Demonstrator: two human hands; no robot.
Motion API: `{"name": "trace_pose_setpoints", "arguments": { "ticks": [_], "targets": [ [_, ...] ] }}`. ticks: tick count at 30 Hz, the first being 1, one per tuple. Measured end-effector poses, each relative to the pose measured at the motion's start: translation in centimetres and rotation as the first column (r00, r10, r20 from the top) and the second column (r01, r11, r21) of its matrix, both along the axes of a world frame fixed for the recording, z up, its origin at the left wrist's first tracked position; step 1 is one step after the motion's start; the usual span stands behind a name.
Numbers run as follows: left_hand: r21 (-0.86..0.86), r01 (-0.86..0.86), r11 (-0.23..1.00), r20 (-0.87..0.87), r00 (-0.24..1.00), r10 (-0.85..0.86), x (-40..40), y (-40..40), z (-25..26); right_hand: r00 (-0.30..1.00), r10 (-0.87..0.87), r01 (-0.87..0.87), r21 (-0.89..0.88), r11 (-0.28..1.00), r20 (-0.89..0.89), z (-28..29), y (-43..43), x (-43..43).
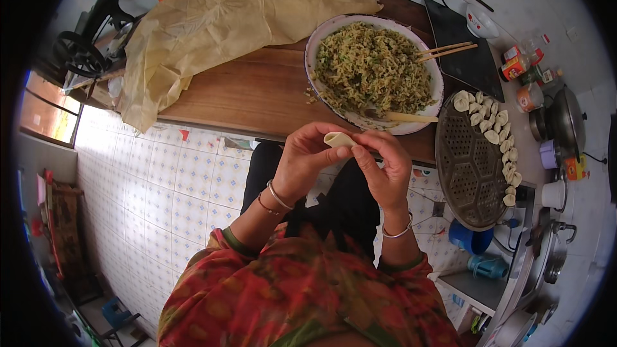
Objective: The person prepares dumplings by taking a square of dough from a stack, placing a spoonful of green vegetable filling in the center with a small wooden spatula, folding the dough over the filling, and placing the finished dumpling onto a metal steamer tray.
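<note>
Between both hands, just in front of the table's edge, is a folded dumpling wrapper (339, 140); whether filling is inside I cannot tell. My left hand (314, 149) pinches its left and lower side with thumb and fingers. At its right end, my right hand (384, 164) grips the dough with thumb and fingertips. Beyond the hands stands a wide enamel basin (312, 62) of chopped greenish filling (373, 67), with wooden chopsticks (446, 51) and a pale-handled utensil (409, 117) resting in it. To the right, shaped dumplings (491, 136) lie along the far side of a perforated metal steamer tray (453, 154).
A crumpled yellowish sheet (231, 14) covers the back left of the wooden table (241, 86). Behind the basin lies a black panel (462, 53) with a white bowl (481, 21) beside it. Bottles (516, 65) and a lidded wok (566, 120) stand at right.
</note>
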State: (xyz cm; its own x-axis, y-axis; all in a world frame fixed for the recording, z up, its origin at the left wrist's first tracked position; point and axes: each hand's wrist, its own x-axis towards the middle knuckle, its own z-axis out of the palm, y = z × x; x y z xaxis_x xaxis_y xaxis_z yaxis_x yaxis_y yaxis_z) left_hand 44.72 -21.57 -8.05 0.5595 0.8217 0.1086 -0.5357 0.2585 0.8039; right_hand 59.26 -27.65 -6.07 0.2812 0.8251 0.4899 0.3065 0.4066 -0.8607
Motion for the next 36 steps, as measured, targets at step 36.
{"name": "trace_pose_setpoints", "arguments": {
  "ticks": [36],
  "targets": [
    [-0.075,-0.035,0.997,0.085,0.996,0.041,-2.0,-2.0,-3.2,0.981,0.003,-0.017,0.072,0.997,0.196,-3.9,0.4,-2.2]
  ]
}}
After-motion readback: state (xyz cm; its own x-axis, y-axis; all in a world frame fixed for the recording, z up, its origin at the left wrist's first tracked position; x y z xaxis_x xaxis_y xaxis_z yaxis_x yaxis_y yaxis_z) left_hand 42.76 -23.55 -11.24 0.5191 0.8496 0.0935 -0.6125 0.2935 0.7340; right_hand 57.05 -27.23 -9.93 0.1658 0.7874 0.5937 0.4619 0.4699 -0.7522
